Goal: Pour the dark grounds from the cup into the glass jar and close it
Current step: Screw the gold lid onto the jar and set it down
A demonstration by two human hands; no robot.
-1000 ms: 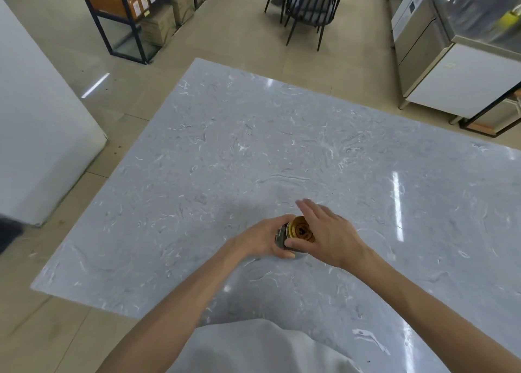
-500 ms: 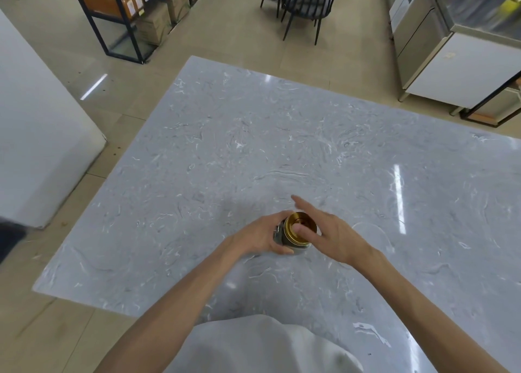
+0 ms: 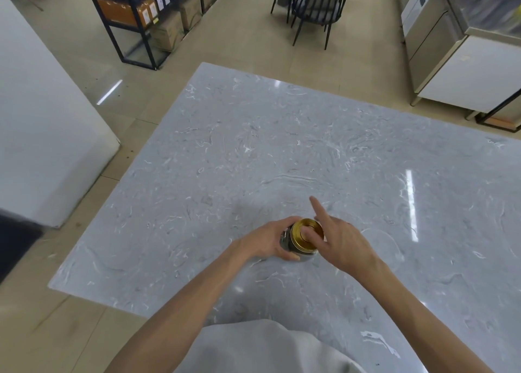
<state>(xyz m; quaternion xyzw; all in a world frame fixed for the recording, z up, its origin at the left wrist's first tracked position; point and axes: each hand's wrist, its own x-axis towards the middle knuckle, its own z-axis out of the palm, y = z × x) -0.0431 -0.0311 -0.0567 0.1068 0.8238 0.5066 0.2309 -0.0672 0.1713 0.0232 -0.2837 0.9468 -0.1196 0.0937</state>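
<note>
Two hands meet near the grey marble worktop's [image 3: 253,152] near edge: the left hand [image 3: 267,241] grips the jar [image 3: 293,250], the right hand [image 3: 341,243] lies loose on its gold lid [image 3: 306,236]; shelves [image 3: 146,14] and a chair [image 3: 313,3] stand beyond.

Grey marble table [image 3: 253,152] (glossy), glass jar [image 3: 293,247] upright.

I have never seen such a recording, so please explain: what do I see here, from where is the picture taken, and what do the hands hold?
There is no machine; a person works with bare hands. The camera sits on the person's head and looks down at a grey marble table. On it stands a small glass jar with a gold lid. The left hand grips the jar's side. The right hand rests on the lid, its fingers spread, one pointing away. A clear cup, hard to see, seems to stand to the right. Shelves and a chair are behind.
</note>
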